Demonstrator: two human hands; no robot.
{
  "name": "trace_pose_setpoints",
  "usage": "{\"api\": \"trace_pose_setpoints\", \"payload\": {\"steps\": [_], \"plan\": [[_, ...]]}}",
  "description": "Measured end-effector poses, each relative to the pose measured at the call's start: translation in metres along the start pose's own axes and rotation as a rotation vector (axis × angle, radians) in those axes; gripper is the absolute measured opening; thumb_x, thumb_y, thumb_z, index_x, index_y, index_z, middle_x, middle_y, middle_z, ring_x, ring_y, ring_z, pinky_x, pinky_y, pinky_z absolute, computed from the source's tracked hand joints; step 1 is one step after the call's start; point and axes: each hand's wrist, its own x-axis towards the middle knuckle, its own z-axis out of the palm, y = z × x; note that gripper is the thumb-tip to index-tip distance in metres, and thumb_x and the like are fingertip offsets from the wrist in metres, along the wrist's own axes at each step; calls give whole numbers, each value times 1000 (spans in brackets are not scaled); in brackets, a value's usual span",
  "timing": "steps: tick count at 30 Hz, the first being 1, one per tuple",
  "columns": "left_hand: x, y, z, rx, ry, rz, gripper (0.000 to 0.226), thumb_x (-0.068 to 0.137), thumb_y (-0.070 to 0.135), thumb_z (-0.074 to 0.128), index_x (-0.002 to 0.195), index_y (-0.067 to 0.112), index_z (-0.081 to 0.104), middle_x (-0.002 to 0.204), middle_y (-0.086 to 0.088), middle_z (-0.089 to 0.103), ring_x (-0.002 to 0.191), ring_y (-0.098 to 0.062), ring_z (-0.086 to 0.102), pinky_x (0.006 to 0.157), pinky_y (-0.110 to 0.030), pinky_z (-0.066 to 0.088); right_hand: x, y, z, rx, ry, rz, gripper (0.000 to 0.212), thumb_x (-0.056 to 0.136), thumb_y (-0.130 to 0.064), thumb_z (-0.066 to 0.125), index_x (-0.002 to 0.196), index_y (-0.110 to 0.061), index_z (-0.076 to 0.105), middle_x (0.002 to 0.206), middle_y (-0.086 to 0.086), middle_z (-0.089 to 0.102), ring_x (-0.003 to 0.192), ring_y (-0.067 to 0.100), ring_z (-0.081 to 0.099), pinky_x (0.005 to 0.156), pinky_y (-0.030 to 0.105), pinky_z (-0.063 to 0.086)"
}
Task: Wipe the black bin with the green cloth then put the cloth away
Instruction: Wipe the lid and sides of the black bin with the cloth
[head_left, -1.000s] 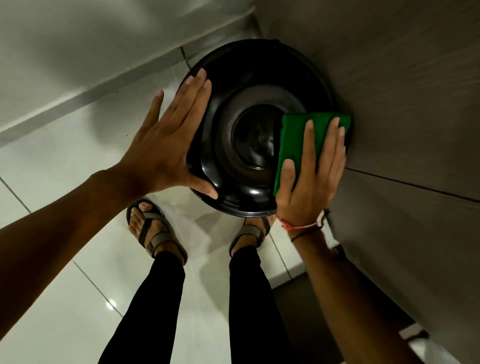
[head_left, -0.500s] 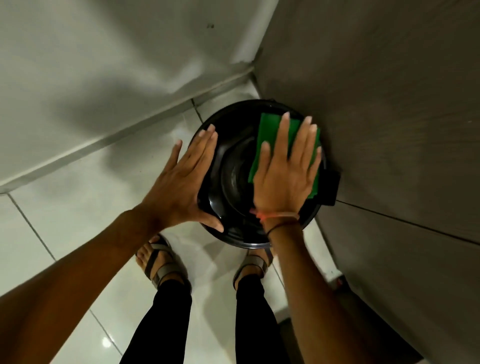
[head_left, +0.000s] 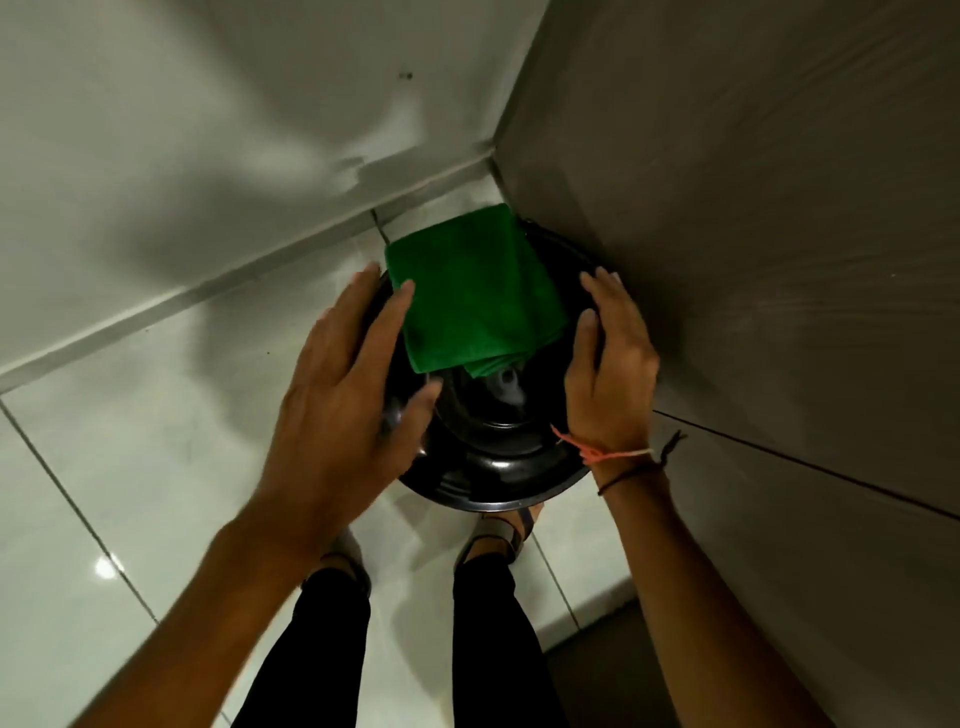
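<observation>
A round black bin (head_left: 493, 467) with a glossy domed lid stands in the floor corner below me. The folded green cloth (head_left: 472, 296) lies flat on the far half of the lid, with neither hand holding it. My left hand (head_left: 348, 395) is spread on the lid's left side, its fingertips touching the cloth's left edge; it is blurred. My right hand (head_left: 613, 369) rests with fingers apart on the lid's right side, just clear of the cloth. A red and black string sits on that wrist.
A grey cabinet panel (head_left: 779, 260) rises close on the right, touching the bin. A pale wall (head_left: 208, 156) runs behind and left. White glossy floor tiles (head_left: 130, 467) spread to the left. My sandalled feet (head_left: 509, 535) stand just behind the bin.
My right hand has come off the cloth and shifted to the lid's right edge. The cloth now lies free on the far part of the lid. My left hand slid inward toward it.
</observation>
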Motion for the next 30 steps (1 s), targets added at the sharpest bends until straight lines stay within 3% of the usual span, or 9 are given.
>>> {"api": "trace_pose_setpoints", "payload": {"steps": [2,3,7,11,15,17,20,25,30], "plan": [[25,29,11,50,137,8,59,105,41,42,157,17,32,166,-16,28,153,-31,27,120,-52,35,4,11,7,-56,-97,-78,40,106,-2,45,145,-2,53,158,20,48,152,33,39,125,56,34],[45,44,20,114,124,15,55,107,40,36,157,16,34,165,-18,30,154,-32,27,122,-56,32,5,15,10,-89,-115,-114,42,106,-3,45,148,-5,50,160,18,44,154,32,36,126,55,32],[115,68,64,464,-161,60,57,107,43,20,156,17,33,166,-9,33,157,-26,19,126,-57,14,4,26,22,-147,6,-162,43,106,-12,46,148,-12,52,160,14,48,152,28,41,123,53,39],[139,49,68,520,-181,456,63,100,39,24,155,10,37,157,-8,48,148,-25,41,121,-49,30,4,21,31,-92,120,-86,48,106,-25,36,146,-8,54,155,14,53,146,27,48,120,50,43],[151,35,58,484,-288,783,63,101,33,35,158,6,28,165,-15,33,141,-28,49,121,-45,36,3,20,31,-70,115,-86,51,105,-27,34,148,-5,50,155,18,52,145,31,50,118,55,44],[152,28,53,503,-247,722,64,103,36,35,157,3,28,166,-17,29,142,-31,47,121,-45,36,3,20,30,-92,87,-94,52,105,-28,31,150,-7,49,157,16,51,149,29,46,120,54,42],[145,22,51,576,-142,409,68,103,48,25,156,7,33,162,-16,38,149,-34,36,121,-50,31,6,20,30,-94,53,-103,53,105,-28,29,150,-8,49,159,14,48,152,27,41,122,52,39],[112,6,58,389,87,-34,61,104,47,28,153,14,41,157,-16,47,147,-35,40,122,-51,30,7,22,32,-100,102,-75,43,107,-17,41,148,-8,53,158,13,51,150,26,43,120,51,42],[45,-7,72,216,315,-185,59,105,42,35,157,14,34,163,-16,37,153,-33,29,126,-53,24,5,24,33,-100,113,-48,43,108,-21,43,150,-12,51,159,11,49,151,24,43,121,48,42]]}}
